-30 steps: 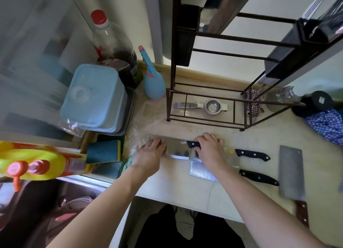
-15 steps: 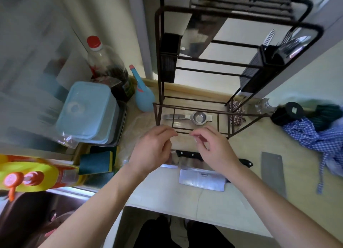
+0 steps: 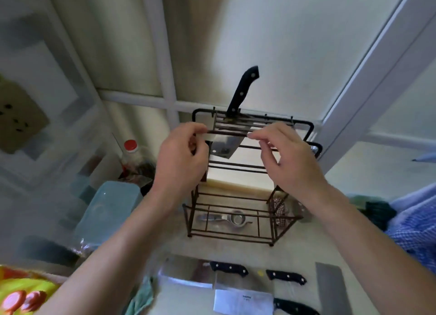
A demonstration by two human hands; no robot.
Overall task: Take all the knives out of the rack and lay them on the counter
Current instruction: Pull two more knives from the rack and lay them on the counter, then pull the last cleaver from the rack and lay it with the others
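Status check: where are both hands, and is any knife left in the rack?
Left hand and right hand raised at dark wire rack top, both empty. One black-handled cleaver in its slot. Several knives on beige counter. Nothing blocking.

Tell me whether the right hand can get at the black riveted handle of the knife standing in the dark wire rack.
Probably yes. The black riveted handle sticks up clear above the dark wire rack, with nothing around it, and the right hand is empty just below, at the rack's top.

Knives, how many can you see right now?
5: one knife still in the rack, four on the counter. Others may be hidden.
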